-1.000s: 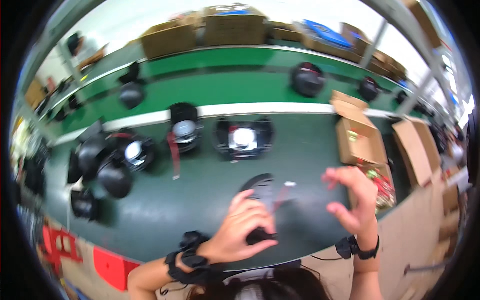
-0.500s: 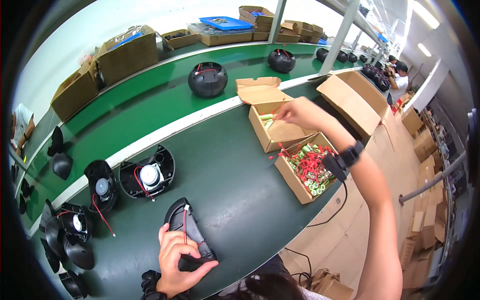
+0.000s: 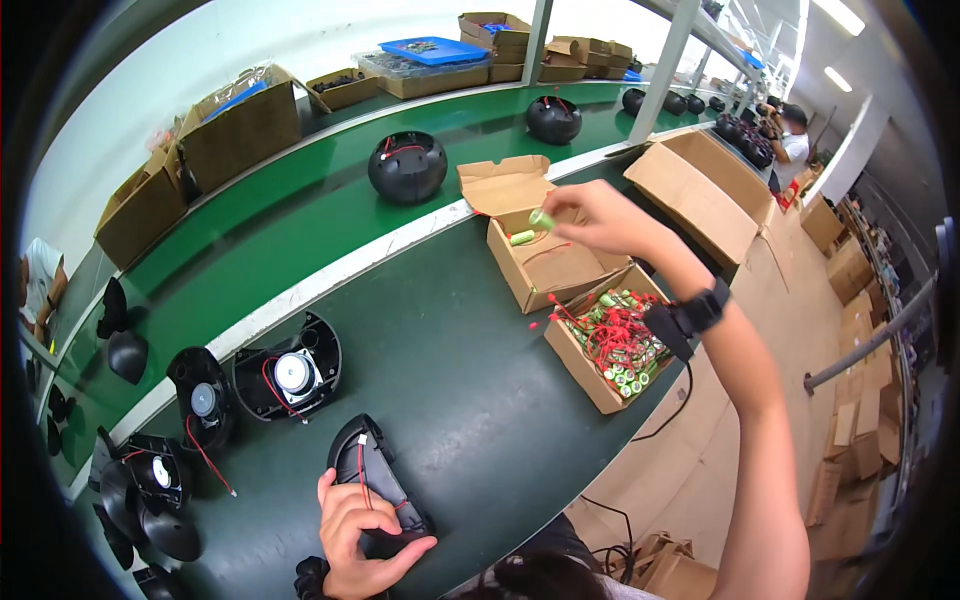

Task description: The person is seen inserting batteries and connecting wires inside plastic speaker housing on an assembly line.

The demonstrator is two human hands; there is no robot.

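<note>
My left hand (image 3: 358, 540) grips the near end of a black curved plastic shell (image 3: 386, 478) on the dark green bench. A red and black wire with a white plug lies across the shell's inside. Farther right, my right hand (image 3: 598, 222) pinches a green cylindrical battery (image 3: 541, 219) above an open carton (image 3: 519, 277). Another green battery (image 3: 522, 238) lies in that carton's left corner. Touching its near side is a second carton (image 3: 574, 366), packed with green batteries and red wires.
Black housings with speakers (image 3: 294, 373) stand left on the bench, beside more black shells (image 3: 170, 534). Behind runs a green conveyor (image 3: 300, 190) carrying round black housings (image 3: 407, 166). A large open carton (image 3: 690, 205) sits at the right, and a person (image 3: 792, 140) is farther back.
My right hand has lifted a green battery up from the carton's left corner. My left hand still holds the shell in place; the whole view has shifted slightly.
</note>
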